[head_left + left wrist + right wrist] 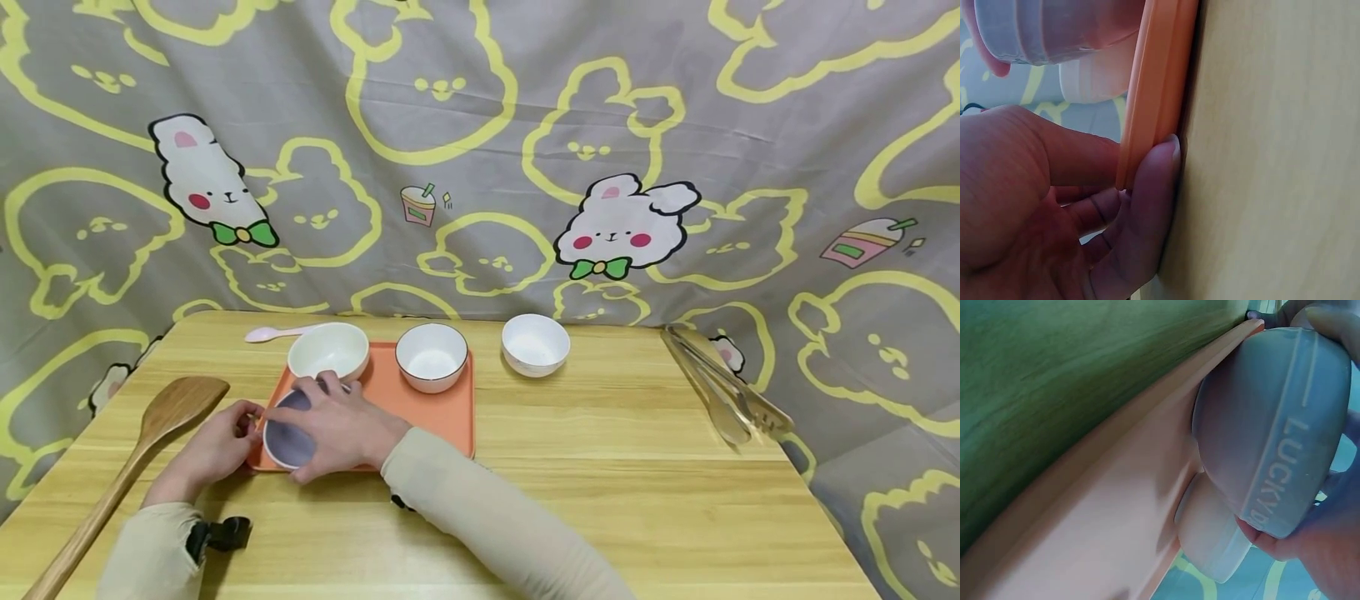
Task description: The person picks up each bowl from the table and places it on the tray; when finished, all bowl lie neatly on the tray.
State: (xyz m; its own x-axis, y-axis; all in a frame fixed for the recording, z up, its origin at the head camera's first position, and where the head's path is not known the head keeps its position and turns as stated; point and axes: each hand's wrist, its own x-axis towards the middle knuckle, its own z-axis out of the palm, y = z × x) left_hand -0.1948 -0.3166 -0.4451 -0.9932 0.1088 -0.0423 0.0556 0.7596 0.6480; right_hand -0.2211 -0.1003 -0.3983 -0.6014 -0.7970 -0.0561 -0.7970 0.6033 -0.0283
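Note:
My left hand (217, 450) pinches the left edge of an orange tray (420, 410); the left wrist view shows a thumb and finger on its rim (1157, 81). Over the tray's front left corner, my right hand (337, 425) grips a grey-purple bowl (288, 437) across its top. Raised lettering runs round that bowl's side (1272, 425) in the right wrist view, where its base meets the tray. Behind it on the tray stands a cream bowl (330, 352). A white bowl with a dark rim (431, 358) stands at the tray's back right.
Another white bowl (536, 345) stands on the wooden table (600, 500), right of the tray. A pink spoon (273, 333) lies behind the cream bowl. A wooden spatula (150, 433) lies along the left side. Metal tongs (723, 383) lie near the right edge. A patterned curtain (480, 183) hangs behind.

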